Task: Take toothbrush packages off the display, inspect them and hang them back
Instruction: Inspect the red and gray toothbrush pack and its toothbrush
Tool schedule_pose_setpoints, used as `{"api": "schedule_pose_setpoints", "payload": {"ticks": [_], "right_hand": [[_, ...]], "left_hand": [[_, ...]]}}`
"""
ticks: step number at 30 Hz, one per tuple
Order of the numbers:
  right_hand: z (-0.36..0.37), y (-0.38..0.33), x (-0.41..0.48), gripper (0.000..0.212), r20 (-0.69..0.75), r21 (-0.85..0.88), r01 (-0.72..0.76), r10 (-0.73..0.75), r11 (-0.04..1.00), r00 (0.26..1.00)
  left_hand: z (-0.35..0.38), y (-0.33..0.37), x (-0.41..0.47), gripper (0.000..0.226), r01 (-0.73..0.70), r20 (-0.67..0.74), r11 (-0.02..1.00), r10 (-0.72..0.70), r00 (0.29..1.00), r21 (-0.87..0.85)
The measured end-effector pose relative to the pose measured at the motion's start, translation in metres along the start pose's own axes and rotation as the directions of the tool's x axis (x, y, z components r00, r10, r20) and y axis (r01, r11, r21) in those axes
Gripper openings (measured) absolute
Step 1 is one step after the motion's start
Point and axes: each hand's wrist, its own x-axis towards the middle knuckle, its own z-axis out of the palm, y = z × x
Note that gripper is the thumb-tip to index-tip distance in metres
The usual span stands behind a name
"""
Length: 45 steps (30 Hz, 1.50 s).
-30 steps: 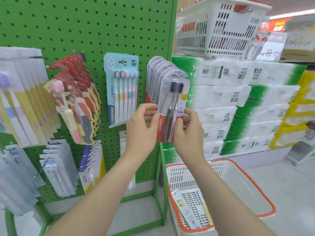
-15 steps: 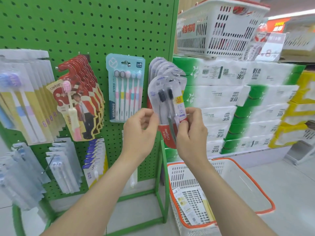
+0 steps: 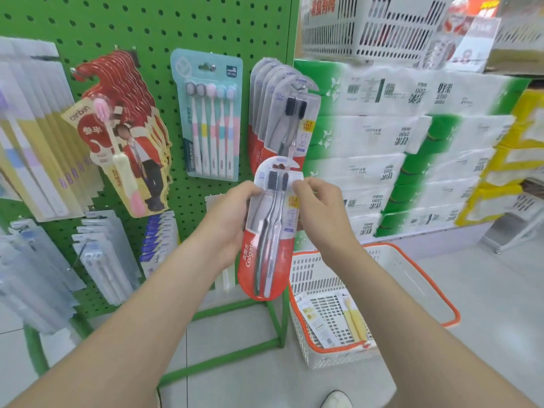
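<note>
A red and clear Colgate toothbrush package [image 3: 269, 231] with two dark-bristled brushes is off the display, held upright in front of me. My left hand [image 3: 232, 222] grips its left edge from behind. My right hand [image 3: 318, 213] pinches its upper right edge. Above it, a row of matching Colgate packages [image 3: 279, 113] still hangs on a hook of the green pegboard [image 3: 147, 30].
Left of that row hang a teal five-brush pack [image 3: 207, 113], red cartoon packs [image 3: 117, 128] and pale packs [image 3: 32, 136]. A white basket with an orange rim [image 3: 426, 290] stands on the floor at the right. Stacked tissue packs [image 3: 412, 142] fill the shelf behind.
The Colgate package has come off the hook and moved down and toward me, held in both hands. The camera has tilted downward.
</note>
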Motion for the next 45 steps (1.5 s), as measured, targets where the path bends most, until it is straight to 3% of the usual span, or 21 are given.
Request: {"api": "schedule_pose_setpoints", "payload": {"ticks": [6,10,14,15,18,19,22,27,30,35,38,41,43,45], "right_hand": [[-0.004,-0.005,0.002,0.028,-0.052,0.16,-0.186,0.196,0.969,0.979],[-0.012,-0.008,0.001,0.034,-0.047,0.164,-0.206,0.216,0.965,0.975],[-0.024,-0.007,-0.002,0.019,-0.049,0.208,-0.22,0.235,0.953,0.971],[-0.026,-0.005,-0.002,0.024,-0.04,0.214,-0.219,0.233,0.952,0.972],[-0.031,-0.003,-0.005,0.063,-0.009,0.19,-0.201,0.207,0.961,0.978],[-0.032,-0.003,-0.006,0.064,-0.007,0.186,-0.197,0.202,0.963,0.979],[-0.034,-0.005,-0.007,0.034,0.009,0.171,-0.196,0.198,0.965,0.98],[-0.038,-0.005,-0.006,0.037,0.033,0.164,-0.239,0.237,0.957,0.971],[-0.039,-0.005,-0.006,0.034,0.045,0.156,-0.254,0.25,0.955,0.967],[-0.04,-0.005,-0.006,0.041,0.079,0.167,-0.271,0.262,0.948,0.962],[-0.039,-0.004,-0.008,0.038,0.044,0.132,-0.312,0.309,0.941,0.95],[-0.039,-0.002,-0.008,0.033,-0.002,0.148,-0.382,0.387,0.912,0.922],[-0.039,-0.001,-0.006,0.027,-0.019,0.187,-0.429,0.44,0.884,0.898],[-0.039,0.0,-0.004,0.022,-0.02,0.248,-0.465,0.485,0.85,0.875]], "left_hand": [[0.011,-0.007,0.003,0.035,0.021,0.009,1.0,-0.021,1.0,-0.003],[0.017,-0.01,0.004,0.036,0.015,0.006,1.0,-0.015,1.0,0.001],[0.023,-0.01,0.004,0.034,0.016,0.03,1.0,-0.017,0.999,0.008],[0.024,-0.01,0.004,0.032,0.011,0.036,1.0,-0.012,0.999,0.015],[0.023,-0.009,0.005,0.032,0.02,0.066,0.994,-0.028,0.997,0.107],[0.023,-0.008,0.005,0.033,0.029,0.076,0.989,-0.04,0.996,0.147],[0.018,-0.008,0.009,0.039,0.037,0.077,0.975,-0.055,0.996,0.217],[0.011,-0.005,0.017,0.024,0.003,0.055,0.93,-0.024,0.998,0.367],[0.008,-0.005,0.019,0.038,0.072,0.062,0.931,-0.101,0.993,0.357],[0.005,0.0,0.011,0.03,0.126,0.099,0.933,-0.168,0.981,0.339],[0.002,-0.003,0.013,0.017,-0.037,0.063,0.916,0.012,0.998,0.399],[0.001,-0.004,0.01,0.012,-0.223,0.077,0.819,0.215,0.974,0.528],[-0.002,-0.005,0.006,0.019,-0.289,0.174,0.741,0.23,0.957,0.606],[-0.007,-0.004,0.001,0.036,-0.31,0.276,0.665,0.16,0.948,0.68]]}}
